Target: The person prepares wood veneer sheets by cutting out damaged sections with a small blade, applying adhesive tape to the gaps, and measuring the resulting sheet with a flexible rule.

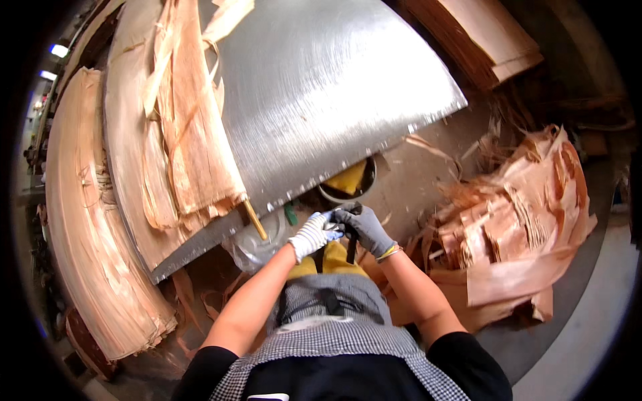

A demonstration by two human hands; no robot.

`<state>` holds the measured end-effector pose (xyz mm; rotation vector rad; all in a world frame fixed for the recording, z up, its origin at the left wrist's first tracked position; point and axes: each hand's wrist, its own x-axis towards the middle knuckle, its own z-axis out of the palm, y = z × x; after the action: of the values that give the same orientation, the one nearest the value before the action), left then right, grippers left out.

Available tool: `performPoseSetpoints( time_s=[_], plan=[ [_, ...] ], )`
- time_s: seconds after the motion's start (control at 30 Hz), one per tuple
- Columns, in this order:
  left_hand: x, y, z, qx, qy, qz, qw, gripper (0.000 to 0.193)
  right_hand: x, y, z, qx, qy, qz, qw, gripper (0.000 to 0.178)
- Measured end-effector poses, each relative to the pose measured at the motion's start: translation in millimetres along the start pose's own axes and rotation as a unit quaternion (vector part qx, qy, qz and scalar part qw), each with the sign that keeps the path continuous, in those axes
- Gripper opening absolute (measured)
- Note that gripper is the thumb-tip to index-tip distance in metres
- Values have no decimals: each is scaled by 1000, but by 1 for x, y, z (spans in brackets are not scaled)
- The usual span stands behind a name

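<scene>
In front of my waist, my two gloved hands meet close to the near edge of a metal-topped table. My left hand wears a white striped glove, and its fingers are closed against the other hand. A grey glove with dark fingers covers my right hand, which is bent and closed as well. Something dark shows between them, too small and covered to name. Just beyond the hands, a round bucket with a yellow thing inside stands partly under the table edge.
Thin wood veneer sheets lie on the table's left part, with a stick poking over the edge. A tall veneer stack stands farther left. Torn veneer is heaped at right. Clear plastic hangs beside my left forearm.
</scene>
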<state>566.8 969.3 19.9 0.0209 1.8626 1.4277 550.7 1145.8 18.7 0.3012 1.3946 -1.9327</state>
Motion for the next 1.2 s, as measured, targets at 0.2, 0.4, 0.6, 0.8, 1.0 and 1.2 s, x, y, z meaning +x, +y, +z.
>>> performPoseSetpoints(
  time_s=[0.2,0.4,0.6,0.8,1.0,1.2],
  plan=[
    [78,-11,-4,306,223,-52,924,36,88,6,-70,-277,211,-68,935,19],
    [114,-3,8,546,7,-62,835,69,110,27,-96,-486,379,-52,786,29],
    [181,-107,34,414,163,-43,895,49,-54,-26,-253,-450,624,-274,577,6],
    [35,-14,34,533,69,59,841,64,-137,38,-183,-384,436,-185,793,10],
    [-152,-126,30,288,83,167,939,79,-68,133,84,-418,-139,-136,888,29],
    [-370,-229,-18,20,321,70,944,30,-53,175,297,-349,-223,-52,909,18]
  ],
)
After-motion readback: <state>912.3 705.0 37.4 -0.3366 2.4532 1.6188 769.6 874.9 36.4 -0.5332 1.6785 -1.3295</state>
